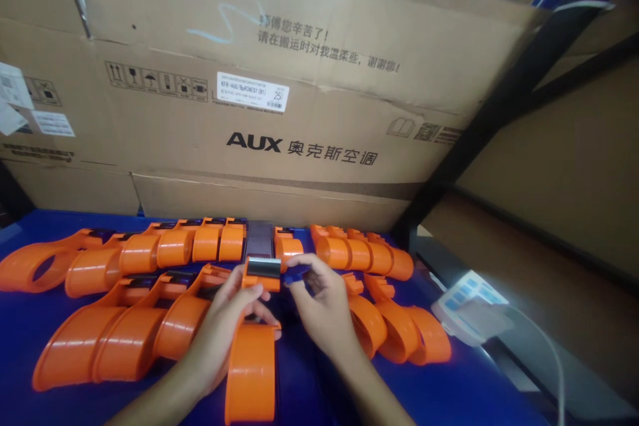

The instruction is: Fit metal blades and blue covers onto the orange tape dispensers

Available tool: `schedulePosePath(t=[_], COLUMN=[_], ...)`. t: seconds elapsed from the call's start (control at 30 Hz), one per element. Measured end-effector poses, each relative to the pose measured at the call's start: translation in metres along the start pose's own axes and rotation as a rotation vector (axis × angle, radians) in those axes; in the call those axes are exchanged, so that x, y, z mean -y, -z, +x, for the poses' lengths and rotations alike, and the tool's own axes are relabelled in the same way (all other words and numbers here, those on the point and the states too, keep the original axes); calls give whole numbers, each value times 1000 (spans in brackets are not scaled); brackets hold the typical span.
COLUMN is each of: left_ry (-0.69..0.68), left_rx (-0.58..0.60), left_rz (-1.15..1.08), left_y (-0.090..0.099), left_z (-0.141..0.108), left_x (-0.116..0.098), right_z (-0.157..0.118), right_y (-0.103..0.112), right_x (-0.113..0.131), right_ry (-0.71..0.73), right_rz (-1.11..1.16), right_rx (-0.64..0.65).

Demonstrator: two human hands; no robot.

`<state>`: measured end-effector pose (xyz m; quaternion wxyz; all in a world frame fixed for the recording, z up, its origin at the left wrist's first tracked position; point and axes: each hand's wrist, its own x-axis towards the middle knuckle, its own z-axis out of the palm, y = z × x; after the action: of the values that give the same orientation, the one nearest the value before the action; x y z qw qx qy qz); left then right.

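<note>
Bare blue table (444, 399) at lower right and lower left, dispensers (130, 343) crowding left and right of centre, carton (319, 106) walling the top, post (504, 100) slanting at right

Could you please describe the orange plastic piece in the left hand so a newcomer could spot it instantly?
Below the big brown cardboard panel printed AUX lies a blue surface. At its middle, the left hand grips an orange, hoop-ended plastic piece. Unlike its orange neighbours, it is held, a pale toothed edge topping its black strip.
</note>
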<state>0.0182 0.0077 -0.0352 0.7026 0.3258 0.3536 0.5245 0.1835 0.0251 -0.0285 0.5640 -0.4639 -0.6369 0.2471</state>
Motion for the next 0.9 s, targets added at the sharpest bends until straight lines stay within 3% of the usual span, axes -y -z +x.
schedulePosePath(t=[0.3, 0.53, 0.9], left_ry=[-4, -39, -56], left_rx=[7, -13, 3], left_rz=[7, 57, 174], left_y=[4, 7, 12], left_z=[2, 5, 6], left_x=[-1, 5, 3], right_z=[3, 1, -6], right_y=[12, 4, 5], right_x=[2, 0, 13], right_ry=[-71, -108, 168], right_rz=[63, 178, -199], right_rx=[2, 0, 60])
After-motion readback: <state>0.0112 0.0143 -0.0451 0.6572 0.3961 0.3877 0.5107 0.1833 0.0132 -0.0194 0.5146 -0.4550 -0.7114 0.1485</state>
